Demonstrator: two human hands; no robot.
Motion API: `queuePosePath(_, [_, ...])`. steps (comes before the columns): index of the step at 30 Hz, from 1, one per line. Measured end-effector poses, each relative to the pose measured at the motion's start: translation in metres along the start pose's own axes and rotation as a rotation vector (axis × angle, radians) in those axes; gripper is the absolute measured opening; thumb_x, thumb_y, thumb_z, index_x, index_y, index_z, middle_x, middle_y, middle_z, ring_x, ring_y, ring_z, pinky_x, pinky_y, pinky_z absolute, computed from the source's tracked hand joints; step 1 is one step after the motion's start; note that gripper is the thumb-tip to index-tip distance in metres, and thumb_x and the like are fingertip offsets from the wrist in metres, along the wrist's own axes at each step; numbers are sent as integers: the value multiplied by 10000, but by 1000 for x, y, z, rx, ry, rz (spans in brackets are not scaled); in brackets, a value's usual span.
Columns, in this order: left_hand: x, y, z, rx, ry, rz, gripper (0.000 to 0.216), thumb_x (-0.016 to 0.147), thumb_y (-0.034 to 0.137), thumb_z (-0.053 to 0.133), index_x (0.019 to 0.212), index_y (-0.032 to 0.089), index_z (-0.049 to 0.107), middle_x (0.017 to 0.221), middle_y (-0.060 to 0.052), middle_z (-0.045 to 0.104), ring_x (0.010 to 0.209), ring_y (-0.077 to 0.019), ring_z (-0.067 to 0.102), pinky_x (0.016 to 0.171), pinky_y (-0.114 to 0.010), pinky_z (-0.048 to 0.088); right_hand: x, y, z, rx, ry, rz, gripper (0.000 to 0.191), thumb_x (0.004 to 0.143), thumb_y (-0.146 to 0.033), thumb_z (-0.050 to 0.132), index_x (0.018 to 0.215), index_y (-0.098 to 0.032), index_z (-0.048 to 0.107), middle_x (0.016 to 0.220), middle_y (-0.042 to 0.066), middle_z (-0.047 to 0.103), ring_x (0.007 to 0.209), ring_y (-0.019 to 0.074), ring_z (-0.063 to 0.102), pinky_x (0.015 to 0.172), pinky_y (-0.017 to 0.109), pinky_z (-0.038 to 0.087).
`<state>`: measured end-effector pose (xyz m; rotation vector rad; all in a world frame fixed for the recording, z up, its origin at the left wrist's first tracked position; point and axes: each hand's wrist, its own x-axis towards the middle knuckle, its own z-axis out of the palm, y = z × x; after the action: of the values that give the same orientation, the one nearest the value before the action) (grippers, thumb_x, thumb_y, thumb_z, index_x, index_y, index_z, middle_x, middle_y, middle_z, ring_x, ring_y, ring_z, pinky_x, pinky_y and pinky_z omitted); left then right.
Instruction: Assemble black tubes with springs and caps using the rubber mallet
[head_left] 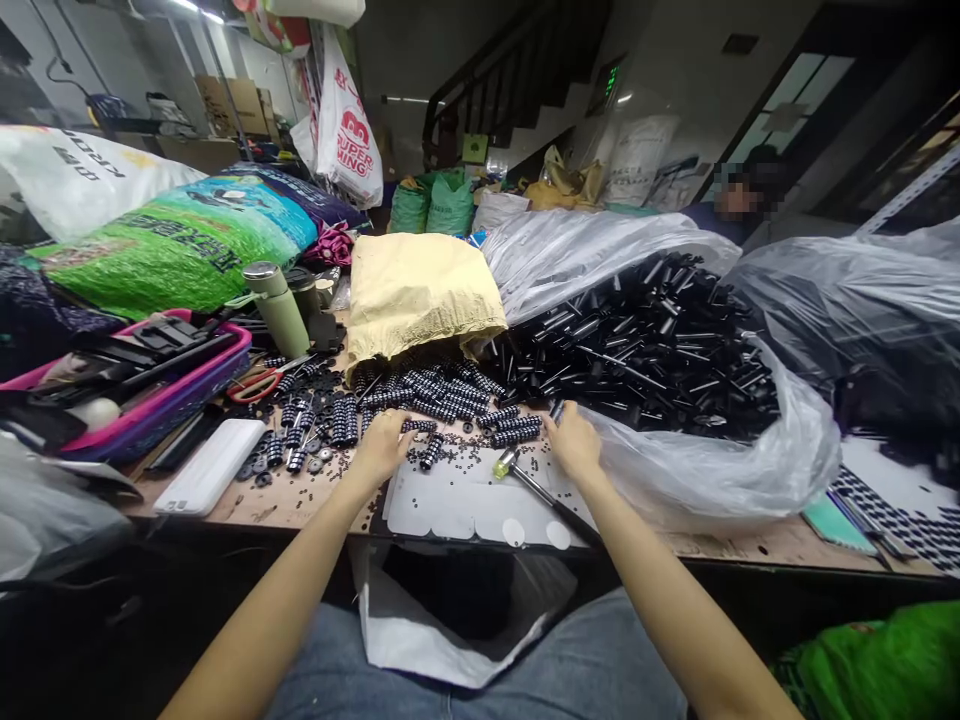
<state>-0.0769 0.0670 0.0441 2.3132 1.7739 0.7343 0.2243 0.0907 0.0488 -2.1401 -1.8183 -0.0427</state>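
Note:
My left hand (381,446) is closed, its fingertips at the end of a black-and-white checkered cylinder (420,426) lying over the work table. Another short checkered cylinder (431,452) is just below those fingers. My right hand (574,442) pinches a small black tube (556,409) at the edge of a large heap of black tubes (637,350) in a clear plastic bag (720,480). Between my hands, a hammer (536,487) with a yellowish head lies on a white board (442,495). Two checkered cylinders (517,430) lie beside my right hand.
A yellow sack (427,290) spills checkered cylinders behind my hands. At left are red-handled scissors (259,385), a green flask (277,305), a white power bank-like box (211,468) and a pink-rimmed basket (150,400). Tiny dark rings are scattered about. A person (739,205) is at back right.

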Motion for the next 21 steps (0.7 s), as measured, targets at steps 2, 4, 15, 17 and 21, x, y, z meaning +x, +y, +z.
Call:
queuePosePath(2, [-10,10,-11,-227,105,28,190,815,277,467,957,163,520,915,-73,554,871,-192,509,767,-313,410,3,-1,-2,38,-36,4,359,850,-310,304,1078,-68,440,785,135,597,779,214,578,638,318,383])
queuePosePath(4, [-22,23,-14,-381,126,49,199,808,320,482,929,169,526,917,-69,551,870,-192,511,778,-323,410,-1,-2,-12,77,-63,-28,349,840,-274,276,1052,-75,468,831,137,597,816,212,570,661,316,380])
queuePosePath(15, [-39,98,16,-957,-275,52,174,761,329,532,839,174,540,752,-5,547,697,-131,503,649,-228,386,-37,-36,-85,648,-916,-506,197,773,-295,471,814,-159,607,772,10,618,717,121,557,665,245,446])
queuePosePath(17, [-34,101,21,-1085,-333,-47,200,699,335,599,691,152,520,611,20,500,565,-99,469,540,-201,364,-40,-43,-75,720,-771,-463,269,789,-366,456,890,-154,587,845,37,613,798,146,569,734,291,460])
queuePosePath(21, [-28,99,34,-1320,-318,-449,280,660,379,626,694,157,459,421,88,358,339,-43,300,359,-170,242,-62,-55,-46,473,-278,-522,766,575,-496,662,1232,-216,386,1209,104,455,1145,266,405,952,454,335])
